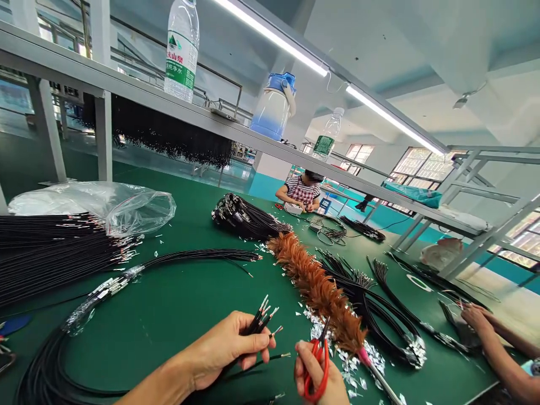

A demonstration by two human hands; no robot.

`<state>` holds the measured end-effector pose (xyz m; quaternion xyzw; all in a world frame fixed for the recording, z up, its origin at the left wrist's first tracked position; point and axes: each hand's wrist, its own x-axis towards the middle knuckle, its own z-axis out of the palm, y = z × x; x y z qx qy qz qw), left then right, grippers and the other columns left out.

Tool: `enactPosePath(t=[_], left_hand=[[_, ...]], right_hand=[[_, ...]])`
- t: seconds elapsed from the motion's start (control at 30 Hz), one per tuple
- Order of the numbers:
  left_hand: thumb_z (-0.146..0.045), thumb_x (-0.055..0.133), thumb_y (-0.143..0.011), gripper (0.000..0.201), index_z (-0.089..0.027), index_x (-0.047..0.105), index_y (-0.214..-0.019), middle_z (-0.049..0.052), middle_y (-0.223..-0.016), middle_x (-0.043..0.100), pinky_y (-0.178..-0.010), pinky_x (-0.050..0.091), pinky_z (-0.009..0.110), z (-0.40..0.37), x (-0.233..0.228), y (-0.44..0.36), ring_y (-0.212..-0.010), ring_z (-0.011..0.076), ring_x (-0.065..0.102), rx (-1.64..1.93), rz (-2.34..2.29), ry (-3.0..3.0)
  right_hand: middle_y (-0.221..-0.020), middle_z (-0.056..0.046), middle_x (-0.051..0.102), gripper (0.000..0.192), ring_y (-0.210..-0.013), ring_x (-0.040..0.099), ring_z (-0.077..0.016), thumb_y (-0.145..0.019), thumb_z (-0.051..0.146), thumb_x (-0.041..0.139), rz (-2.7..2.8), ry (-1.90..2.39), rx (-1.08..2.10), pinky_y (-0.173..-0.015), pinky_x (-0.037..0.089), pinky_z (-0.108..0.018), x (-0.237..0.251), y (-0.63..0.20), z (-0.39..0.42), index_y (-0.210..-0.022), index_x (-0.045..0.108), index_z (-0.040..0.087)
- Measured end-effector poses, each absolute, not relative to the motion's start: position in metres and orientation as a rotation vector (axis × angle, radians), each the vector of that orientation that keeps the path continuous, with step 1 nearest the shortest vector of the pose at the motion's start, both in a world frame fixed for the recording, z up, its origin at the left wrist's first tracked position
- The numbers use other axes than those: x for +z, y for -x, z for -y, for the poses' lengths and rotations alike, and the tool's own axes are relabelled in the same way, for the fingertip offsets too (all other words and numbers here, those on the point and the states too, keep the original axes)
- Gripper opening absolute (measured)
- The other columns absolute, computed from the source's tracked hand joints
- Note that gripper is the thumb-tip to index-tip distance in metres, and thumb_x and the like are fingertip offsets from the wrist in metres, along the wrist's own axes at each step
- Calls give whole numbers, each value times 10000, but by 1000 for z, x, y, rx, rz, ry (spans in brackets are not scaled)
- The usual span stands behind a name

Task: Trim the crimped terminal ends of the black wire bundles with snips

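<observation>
My left hand (223, 349) grips a small bunch of black wires (260, 318) with bare metal tips fanning up and to the right. My right hand (318, 374) holds red-handled scissors (317, 360), blades pointing up, just right of the wire tips. One loose black wire (270, 358) lies on the green table (185, 304) between the hands. Silver offcuts (350, 360) are scattered around the scissors.
A brown feather duster (314, 287) lies diagonally beyond the scissors. Black wire bundles (50, 253) and a clear plastic bag (109, 205) sit left. A co-worker's hands (481, 323) work at right; another person (301, 191) sits far back. Bottles (182, 48) stand on the overhead shelf.
</observation>
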<state>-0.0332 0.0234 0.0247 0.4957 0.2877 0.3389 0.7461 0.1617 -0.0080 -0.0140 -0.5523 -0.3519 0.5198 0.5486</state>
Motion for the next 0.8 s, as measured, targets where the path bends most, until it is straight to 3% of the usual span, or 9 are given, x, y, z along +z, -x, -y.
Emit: enactPosePath(t=[0.1, 0.17, 0.37, 0.53, 0.8], left_hand=[[-314, 597, -758, 216, -116, 583, -846, 24, -671, 614, -505, 272, 192, -23, 20, 31, -476, 48, 431, 741, -597, -1064], [-292, 594, -754, 193, -132, 552, -853, 16, -659, 612, -504, 290, 197, -22, 18, 29, -483, 64, 469, 749, -582, -1055], [-224, 592, -717, 129, -138, 524, -784, -5, -661, 574, -545, 350, 217, -19, 20, 27, -553, 98, 499, 779, -598, -1117], [-207, 634, -667, 167, -152, 477, -642, -56, -631, 449, -560, 304, 209, -20, 21, 26, -619, 95, 384, 865, -797, -1266], [-276, 557, -749, 142, -145, 518, -710, -49, -658, 465, -542, 289, 207, -24, 32, 33, -564, 78, 366, 877, -757, -1253]], right_hand=[[-391, 33, 560, 493, -232, 440, -41, -500, 506, 789, 797, 1254, 1231, -270, 243, -110, -12, -153, 4, -762, 658, 109], [-386, 37, 555, 525, -230, 443, -43, -511, 510, 783, 785, 1212, 1300, -268, 275, -115, -13, -139, 6, -816, 660, 101], [-368, 37, 543, 414, -228, 428, -34, -553, 441, 793, 749, 1026, 1360, -257, 270, -108, -16, -110, 10, -767, 672, 108], [-409, 20, 585, 405, -295, 476, -48, -507, 402, 826, 635, 1041, 1288, -290, 308, -105, -19, -106, 13, -762, 656, 138], [-346, 63, 481, 319, -251, 342, -2, -579, 409, 784, 727, 879, 1475, -286, 229, -103, -22, -108, 8, -683, 665, 132]])
